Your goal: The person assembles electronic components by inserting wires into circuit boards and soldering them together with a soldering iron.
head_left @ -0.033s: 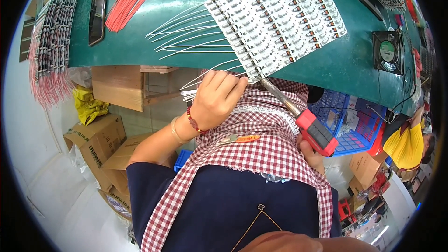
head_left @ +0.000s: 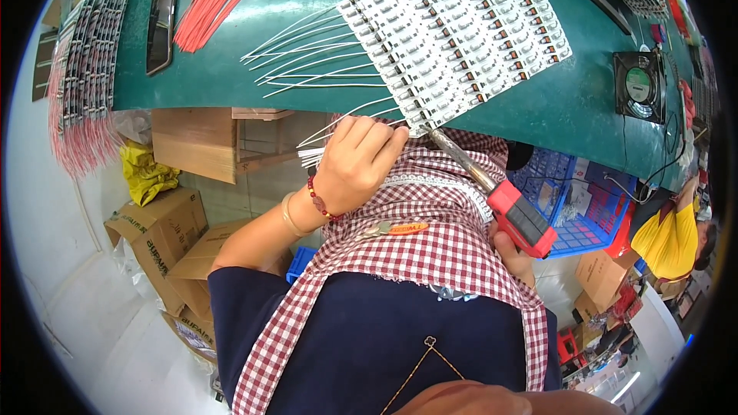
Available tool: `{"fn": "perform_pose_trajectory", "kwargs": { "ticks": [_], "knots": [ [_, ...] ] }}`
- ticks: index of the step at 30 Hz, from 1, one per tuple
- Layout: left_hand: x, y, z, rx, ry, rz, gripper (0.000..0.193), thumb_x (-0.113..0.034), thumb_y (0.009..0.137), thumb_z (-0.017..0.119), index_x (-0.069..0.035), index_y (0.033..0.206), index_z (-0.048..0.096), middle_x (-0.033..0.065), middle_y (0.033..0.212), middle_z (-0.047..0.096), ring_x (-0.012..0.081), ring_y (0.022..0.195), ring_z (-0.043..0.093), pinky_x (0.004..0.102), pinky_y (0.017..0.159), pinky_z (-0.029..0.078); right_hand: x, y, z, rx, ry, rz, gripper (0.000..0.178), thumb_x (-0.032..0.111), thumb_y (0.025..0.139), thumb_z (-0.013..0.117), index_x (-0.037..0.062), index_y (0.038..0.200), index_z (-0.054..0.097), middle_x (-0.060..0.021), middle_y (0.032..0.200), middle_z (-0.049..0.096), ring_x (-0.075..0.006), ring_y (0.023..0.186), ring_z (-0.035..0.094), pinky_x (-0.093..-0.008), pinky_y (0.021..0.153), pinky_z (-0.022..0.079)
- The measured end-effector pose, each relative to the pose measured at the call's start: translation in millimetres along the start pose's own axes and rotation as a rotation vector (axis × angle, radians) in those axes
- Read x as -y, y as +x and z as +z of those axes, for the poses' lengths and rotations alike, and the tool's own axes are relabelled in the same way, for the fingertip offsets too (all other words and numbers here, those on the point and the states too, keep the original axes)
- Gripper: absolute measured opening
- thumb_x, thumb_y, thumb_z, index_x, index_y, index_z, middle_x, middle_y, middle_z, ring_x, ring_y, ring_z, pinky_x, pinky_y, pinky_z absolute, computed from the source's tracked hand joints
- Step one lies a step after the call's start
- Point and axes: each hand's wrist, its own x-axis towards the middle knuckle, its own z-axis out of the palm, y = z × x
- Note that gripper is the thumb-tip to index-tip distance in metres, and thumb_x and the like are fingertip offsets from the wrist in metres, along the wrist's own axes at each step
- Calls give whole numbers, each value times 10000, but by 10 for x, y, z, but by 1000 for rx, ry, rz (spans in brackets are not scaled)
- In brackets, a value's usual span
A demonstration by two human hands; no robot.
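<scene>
A white panel of small circuit boards [head_left: 461,31] lies slantwise on the green table, its lower corner at the front edge. Several thin white wires [head_left: 319,58] stick out from its left side. My left hand [head_left: 360,155] is closed at that lower corner, with a bundle of white wires [head_left: 310,157] in it, their ends showing left of the fingers. In my right hand [head_left: 513,257] is a soldering iron [head_left: 521,219] with a red and black handle. Its metal tip meets the panel's corner, close to my left fingertips. The iron's handle partly hides my right fingers.
Red wires [head_left: 215,8] and a phone [head_left: 161,29] lie on the table [head_left: 592,119] to the left. Wired boards [head_left: 91,61] stand at the far left. A small fan [head_left: 639,86] sits at the right, above a blue basket [head_left: 588,211]. Cardboard boxes [head_left: 157,234] stand below left.
</scene>
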Motion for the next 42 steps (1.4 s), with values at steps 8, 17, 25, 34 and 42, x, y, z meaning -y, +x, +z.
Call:
{"fn": "perform_pose_trajectory", "kwargs": {
  "ticks": [8,17,25,34,42],
  "knots": [
    [96,-187,-298,20,99,-163,233,-9,681,625,-32,911,661,44,785,562,217,715,542,355,668,404,70,87,-26,-52,237,44,239,178,794,684,1,949,645,-79,787,629,-199,666,596,-307,598,469],
    [610,-169,-1079,-227,297,-581,95,-17,758,680,-32,839,634,89,773,554,276,757,546,393,690,428,306,591,-58,-236,568,-93,432,313,912,549,-33,1158,471,-61,632,495,-122,469,454,-255,431,378],
    [1496,1563,283,-164,165,-174,152,-162,753,710,-70,760,589,75,769,571,283,812,569,388,711,441,530,666,-51,-254,651,-223,408,292,916,533,-42,1137,452,-78,637,497,-124,443,436,-242,404,386],
    [1590,1510,110,-95,141,-323,261,-188,737,721,-68,938,608,116,948,570,304,968,543,414,820,436,295,628,-340,-376,1028,-197,384,291,960,495,-5,1196,428,-57,667,480,-115,461,427,-232,410,373],
    [-7,945,-69,480,160,-277,1009,-415,573,828,-57,1398,370,299,1468,224,526,1359,149,677,1067,103,339,1431,-646,-175,1473,-185,368,233,907,568,37,1214,515,-116,1244,546,-255,1228,486,-471,1029,389]
  ]
}}
